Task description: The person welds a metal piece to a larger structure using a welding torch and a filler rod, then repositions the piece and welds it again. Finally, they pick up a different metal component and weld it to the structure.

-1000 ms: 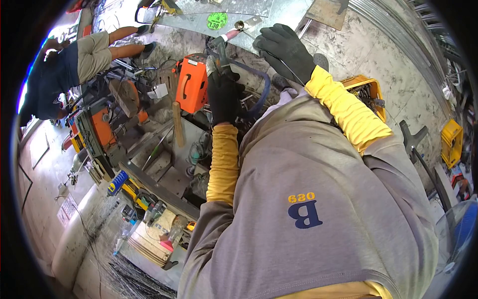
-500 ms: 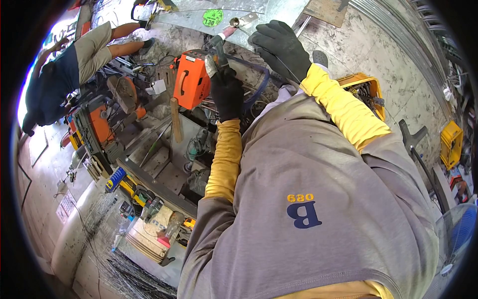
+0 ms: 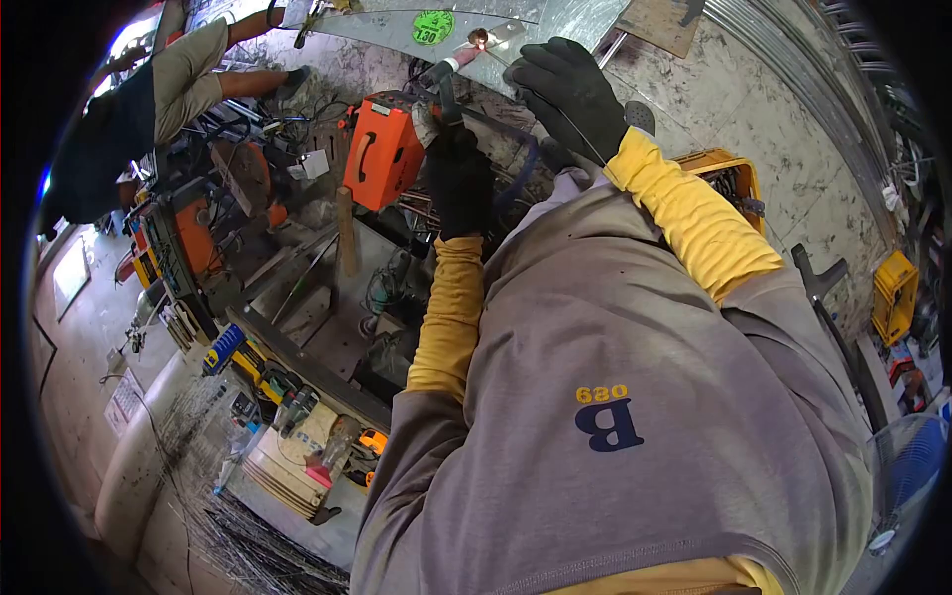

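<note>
My left hand (image 3: 459, 183), in a black glove, is closed around the dark handle of a welding torch (image 3: 448, 97). The torch's pinkish nozzle (image 3: 462, 59) points at a small reddish-brown round spot (image 3: 479, 38) on a shiny metal piece (image 3: 502, 37). My right hand (image 3: 570, 97), also black-gloved, is closed on a thin metal rod (image 3: 568, 121), which slants past its palm; the rod's far end reaches near the nozzle. Beneath the work lies a metal sheet (image 3: 382, 32) with a green round sticker (image 3: 432, 27).
An orange machine (image 3: 381, 154) stands left of my left hand. Further left, a person (image 3: 109, 129) in shorts bends over. A yellow crate (image 3: 732, 164) sits beyond my right forearm, and long metal bars (image 3: 783, 69) lie at the upper right. Power tools (image 3: 263, 372) fill the lower left.
The view has shifted slightly. The round spot by the nozzle has turned from pale and shiny to reddish-brown. Both hands keep their holds. The person at the left appears further toward the upper left.
</note>
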`<act>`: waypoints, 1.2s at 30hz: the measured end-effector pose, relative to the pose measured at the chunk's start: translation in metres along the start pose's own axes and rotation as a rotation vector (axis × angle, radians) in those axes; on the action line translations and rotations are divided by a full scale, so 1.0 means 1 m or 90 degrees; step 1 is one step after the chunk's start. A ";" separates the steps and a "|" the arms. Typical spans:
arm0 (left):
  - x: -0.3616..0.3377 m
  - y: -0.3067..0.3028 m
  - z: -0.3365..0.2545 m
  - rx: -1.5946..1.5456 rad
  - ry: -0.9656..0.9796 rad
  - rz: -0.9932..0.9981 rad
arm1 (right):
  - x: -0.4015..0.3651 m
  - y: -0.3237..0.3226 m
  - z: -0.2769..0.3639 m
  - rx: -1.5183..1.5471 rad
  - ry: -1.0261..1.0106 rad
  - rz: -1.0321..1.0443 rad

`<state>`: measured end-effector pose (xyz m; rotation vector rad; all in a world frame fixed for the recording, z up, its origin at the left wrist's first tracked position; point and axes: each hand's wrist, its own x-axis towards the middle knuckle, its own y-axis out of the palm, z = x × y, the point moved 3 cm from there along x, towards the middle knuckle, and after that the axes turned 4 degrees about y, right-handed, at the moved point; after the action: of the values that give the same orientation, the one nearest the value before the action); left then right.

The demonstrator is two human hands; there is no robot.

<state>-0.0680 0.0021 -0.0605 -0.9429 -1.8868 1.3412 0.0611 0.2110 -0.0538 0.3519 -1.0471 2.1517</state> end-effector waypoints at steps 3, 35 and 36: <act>-0.001 0.000 0.004 -0.042 0.067 -0.013 | 0.003 0.000 0.000 -0.008 -0.018 -0.028; 0.003 0.005 0.018 -0.156 0.124 -0.033 | -0.001 0.004 0.003 -0.018 0.003 -0.056; 0.002 0.009 0.023 -0.344 0.021 -0.014 | 0.000 0.005 0.002 -0.019 0.007 -0.044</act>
<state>-0.0860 -0.0060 -0.0755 -1.1841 -2.2741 0.7996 0.0573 0.2076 -0.0556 0.3577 -1.0441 2.0722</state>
